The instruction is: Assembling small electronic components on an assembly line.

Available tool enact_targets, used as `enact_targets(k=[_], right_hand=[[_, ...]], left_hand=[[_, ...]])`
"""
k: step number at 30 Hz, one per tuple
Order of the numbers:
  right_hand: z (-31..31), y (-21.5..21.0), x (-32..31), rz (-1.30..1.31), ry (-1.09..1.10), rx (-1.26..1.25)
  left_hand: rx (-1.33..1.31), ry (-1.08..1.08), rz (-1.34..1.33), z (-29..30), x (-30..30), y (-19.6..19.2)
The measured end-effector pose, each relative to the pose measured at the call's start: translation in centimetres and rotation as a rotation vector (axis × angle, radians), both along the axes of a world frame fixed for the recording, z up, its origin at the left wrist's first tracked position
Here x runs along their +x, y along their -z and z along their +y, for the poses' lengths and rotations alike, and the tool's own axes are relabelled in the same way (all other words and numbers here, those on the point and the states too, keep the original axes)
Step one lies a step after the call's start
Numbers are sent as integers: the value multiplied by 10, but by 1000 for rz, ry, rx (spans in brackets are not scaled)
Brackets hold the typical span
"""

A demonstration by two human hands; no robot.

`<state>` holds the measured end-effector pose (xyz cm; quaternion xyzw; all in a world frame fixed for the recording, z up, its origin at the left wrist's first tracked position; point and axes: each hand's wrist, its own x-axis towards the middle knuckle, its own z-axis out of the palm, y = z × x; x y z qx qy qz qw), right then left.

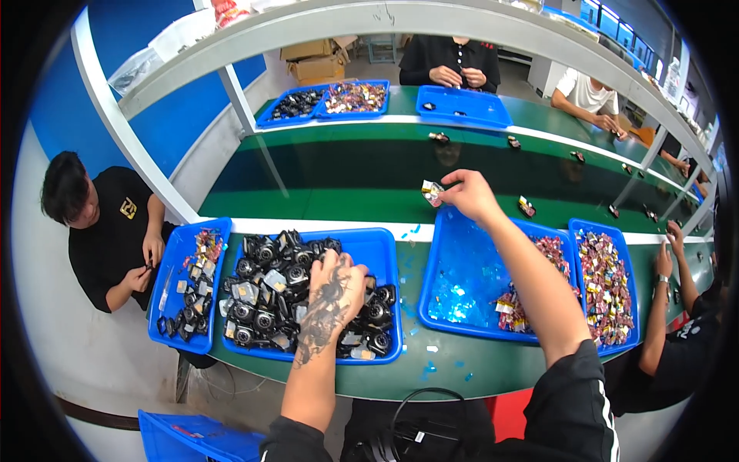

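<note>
Between the fingertips of my right hand [471, 195] is a small circuit board assembly [432, 193] with a yellow and white patch, held above the far edge of a blue tray [469, 266]. Reddish, yellow and white small assemblies [516, 308] lie in that tray's right part, and loose bits of blue film lie at its left. My left hand [336, 289] reaches down into another blue tray [390, 262], heaped with black camera housings [265, 319] with round lenses. Its fingers curl among the housings; what they grip is hidden.
A green conveyor belt [346, 173] carries several small assemblies beyond a white rail. More filled blue trays stand at left [219, 292], right [635, 308] and far side [319, 115]. A white frame [369, 23] arches overhead. Co-workers sit at left, right and opposite. Blue film scraps litter the table.
</note>
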<state>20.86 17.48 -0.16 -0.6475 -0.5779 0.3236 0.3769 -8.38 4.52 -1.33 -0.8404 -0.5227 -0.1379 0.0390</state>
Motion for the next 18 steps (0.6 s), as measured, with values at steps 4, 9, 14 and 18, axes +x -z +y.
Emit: enact_targets(k=[4, 9, 14, 18], right_hand=[[28, 24, -20, -344, 108, -60], [30, 27, -24, -507, 99, -108], [5, 7, 5, -522, 60, 236], [-48, -27, 47, -619, -26, 285]], left_hand=[[-45, -9, -90, -5, -3, -2], [-10, -140, -357, 1, 2, -13], [16, -146, -800, 2, 14, -20], [-312, 125, -1503, -18, 29, -34]])
